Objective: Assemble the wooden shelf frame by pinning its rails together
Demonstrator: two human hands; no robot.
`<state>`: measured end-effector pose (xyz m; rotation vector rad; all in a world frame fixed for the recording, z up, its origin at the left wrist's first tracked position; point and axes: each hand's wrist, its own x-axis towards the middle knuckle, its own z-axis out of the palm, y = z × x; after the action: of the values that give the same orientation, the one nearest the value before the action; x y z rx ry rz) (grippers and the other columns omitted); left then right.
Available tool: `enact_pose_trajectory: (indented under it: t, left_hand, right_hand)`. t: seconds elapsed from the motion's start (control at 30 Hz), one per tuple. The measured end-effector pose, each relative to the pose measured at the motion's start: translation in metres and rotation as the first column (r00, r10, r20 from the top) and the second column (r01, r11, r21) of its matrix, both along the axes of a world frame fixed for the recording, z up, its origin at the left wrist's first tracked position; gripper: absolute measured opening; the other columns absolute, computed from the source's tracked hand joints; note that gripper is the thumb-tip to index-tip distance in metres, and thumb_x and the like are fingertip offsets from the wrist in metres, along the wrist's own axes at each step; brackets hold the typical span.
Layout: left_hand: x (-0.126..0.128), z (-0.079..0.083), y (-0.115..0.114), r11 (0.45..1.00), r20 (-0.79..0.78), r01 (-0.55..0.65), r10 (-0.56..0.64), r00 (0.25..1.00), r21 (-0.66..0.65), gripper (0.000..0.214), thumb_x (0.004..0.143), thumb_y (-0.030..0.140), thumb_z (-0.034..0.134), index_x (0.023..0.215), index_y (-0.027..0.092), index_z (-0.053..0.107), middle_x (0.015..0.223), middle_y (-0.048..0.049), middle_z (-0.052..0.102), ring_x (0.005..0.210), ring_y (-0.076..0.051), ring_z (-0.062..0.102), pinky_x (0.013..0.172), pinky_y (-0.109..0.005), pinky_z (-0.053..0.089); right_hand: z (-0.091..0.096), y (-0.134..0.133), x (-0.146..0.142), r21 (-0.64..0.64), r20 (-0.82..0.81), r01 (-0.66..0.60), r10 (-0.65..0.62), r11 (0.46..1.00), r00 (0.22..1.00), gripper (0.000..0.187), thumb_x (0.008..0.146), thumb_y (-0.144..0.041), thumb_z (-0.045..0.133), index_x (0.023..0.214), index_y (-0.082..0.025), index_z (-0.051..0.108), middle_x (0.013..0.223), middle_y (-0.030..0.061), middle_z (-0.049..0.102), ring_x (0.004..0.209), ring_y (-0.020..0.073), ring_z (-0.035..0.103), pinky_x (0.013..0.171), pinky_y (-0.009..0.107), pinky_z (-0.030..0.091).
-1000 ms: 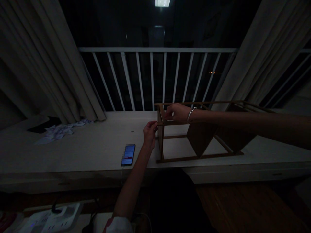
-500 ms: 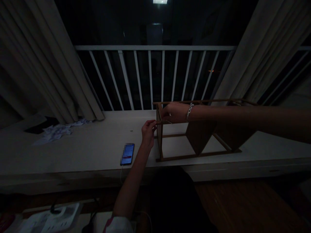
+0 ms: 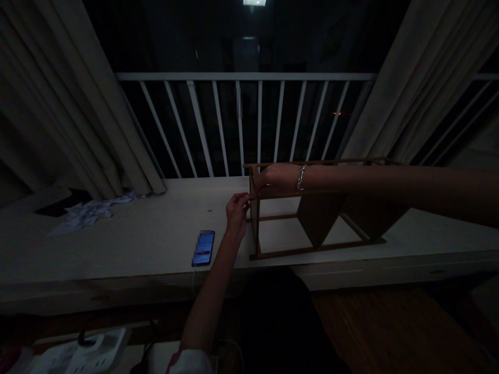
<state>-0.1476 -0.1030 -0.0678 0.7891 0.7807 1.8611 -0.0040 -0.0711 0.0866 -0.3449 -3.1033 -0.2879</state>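
A brown wooden shelf frame [image 3: 315, 249] lies on its side on the white ledge, its inner boards standing slanted across it. At its left end, my left hand [image 3: 236, 212] pinches the tip of the upper front rail with thumb and fingers. My right hand [image 3: 275, 175], with a silver bracelet at the wrist, reaches across the top from the right. Its fingers are closed and bent down just inside the end piece, close to the left fingertips. Whatever the right fingers grip is hidden in the dim light.
On the white ledge [image 3: 156, 244], left of the shelf, lies a lit phone [image 3: 203, 248] with a white cable. Crumpled papers [image 3: 88, 213] lie farther left by the curtain [image 3: 113, 130]. White railing bars [image 3: 259, 124] stand behind. A white power strip [image 3: 97, 350] is at lower left.
My right hand has turned slightly, and a thin rod visible below its fingers before no longer shows. My left hand keeps its pinch; the view has shifted a little.
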Motion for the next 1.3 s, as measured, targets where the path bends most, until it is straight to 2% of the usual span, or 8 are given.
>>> enact_pose_trajectory:
  t: [0.13, 0.43, 0.5, 0.7, 0.83, 1.03, 1.17, 1.3]
  left_hand:
    - [0.000, -0.001, 0.001, 1.000, 0.006, 0.004, -0.004, 1.000, 0.002, 0.017, 0.062, 0.023, 0.068, 0.076, 0.019, 0.060, 0.070, 0.0037, 0.055, 0.060, -0.005, 0.046, 0.063, -0.021, 0.039]
    - [0.002, -0.002, -0.001, 0.999, 0.052, 0.037, -0.038, 0.998, 0.003, 0.016, 0.063, 0.023, 0.067, 0.077, 0.019, 0.061, 0.076, 0.0035, 0.055, 0.063, -0.005, 0.047, 0.065, -0.020, 0.039]
    - [0.002, -0.001, -0.001, 0.999, 0.067, 0.038, -0.037, 0.997, -0.008, 0.016, 0.062, 0.022, 0.068, 0.076, 0.019, 0.061, 0.076, 0.0037, 0.055, 0.062, -0.004, 0.047, 0.064, -0.020, 0.039]
    - [0.002, 0.001, -0.002, 0.999, 0.078, 0.039, -0.039, 0.996, -0.007, 0.017, 0.060, 0.021, 0.069, 0.075, 0.018, 0.062, 0.069, 0.0040, 0.053, 0.060, -0.005, 0.046, 0.062, -0.020, 0.039]
    - [0.002, 0.000, -0.003, 0.999, 0.073, 0.034, -0.033, 0.997, -0.004, 0.018, 0.060, 0.022, 0.070, 0.076, 0.019, 0.062, 0.070, 0.0039, 0.054, 0.061, -0.004, 0.047, 0.063, -0.020, 0.039]
    - [0.002, -0.002, -0.001, 0.999, 0.064, 0.032, -0.032, 0.997, -0.002, 0.017, 0.061, 0.022, 0.069, 0.076, 0.019, 0.062, 0.072, 0.0038, 0.055, 0.061, -0.004, 0.048, 0.063, -0.020, 0.039]
    - [0.001, -0.003, 0.000, 1.000, 0.067, 0.029, -0.029, 0.997, 0.002, 0.017, 0.061, 0.022, 0.069, 0.076, 0.019, 0.062, 0.071, 0.0040, 0.055, 0.061, -0.004, 0.049, 0.064, -0.021, 0.040]
    - [0.002, -0.002, -0.001, 0.999, 0.077, 0.037, -0.037, 0.996, 0.004, 0.017, 0.061, 0.021, 0.069, 0.076, 0.018, 0.062, 0.071, 0.0042, 0.055, 0.061, -0.004, 0.048, 0.062, -0.020, 0.039]
  right_hand:
    - [-0.007, 0.002, -0.011, 0.019, -0.111, 0.008, -0.006, 1.000, 0.994, 0.019, 0.080, -0.025, 0.053, 0.084, -0.016, 0.069, 0.094, 0.0068, 0.064, 0.088, 0.0155, 0.053, 0.071, 0.024, 0.035]
    - [-0.013, 0.002, -0.026, -0.113, -0.195, 0.349, -0.365, 0.930, 0.910, 0.029, 0.073, -0.024, 0.060, 0.101, -0.026, 0.066, 0.083, -0.0020, 0.066, 0.075, 0.0101, 0.057, 0.062, 0.019, 0.035]
    - [-0.013, 0.002, -0.028, -0.118, -0.190, 0.388, -0.404, 0.914, 0.895, 0.026, 0.072, -0.024, 0.059, 0.097, -0.026, 0.067, 0.083, -0.0022, 0.066, 0.073, 0.0099, 0.058, 0.060, 0.019, 0.035]
    - [-0.012, 0.013, -0.020, -0.159, -0.123, 0.360, -0.380, 0.919, 0.917, 0.021, 0.075, -0.022, 0.052, 0.086, -0.018, 0.069, 0.078, 0.0013, 0.067, 0.072, 0.0106, 0.059, 0.061, 0.018, 0.037]
    - [-0.009, 0.020, -0.008, -0.218, -0.058, 0.315, -0.335, 0.924, 0.941, 0.021, 0.074, -0.021, 0.055, 0.088, -0.018, 0.069, 0.080, 0.0001, 0.068, 0.071, 0.0092, 0.059, 0.062, 0.017, 0.038]
    - [-0.006, 0.020, 0.000, -0.204, -0.045, 0.302, -0.318, 0.931, 0.947, 0.022, 0.072, -0.029, 0.059, 0.088, -0.020, 0.070, 0.081, -0.0002, 0.067, 0.074, 0.0096, 0.058, 0.064, 0.018, 0.038]
    - [-0.005, 0.016, -0.003, -0.218, -0.043, 0.373, -0.391, 0.902, 0.920, 0.022, 0.070, -0.031, 0.061, 0.088, -0.021, 0.071, 0.081, -0.0014, 0.068, 0.072, 0.0100, 0.059, 0.063, 0.019, 0.038]
    - [-0.003, 0.010, -0.007, -0.341, -0.032, 0.407, -0.443, 0.848, 0.896, 0.033, 0.069, -0.027, 0.062, 0.101, -0.021, 0.067, 0.076, -0.0012, 0.068, 0.068, 0.0094, 0.059, 0.062, 0.018, 0.040]
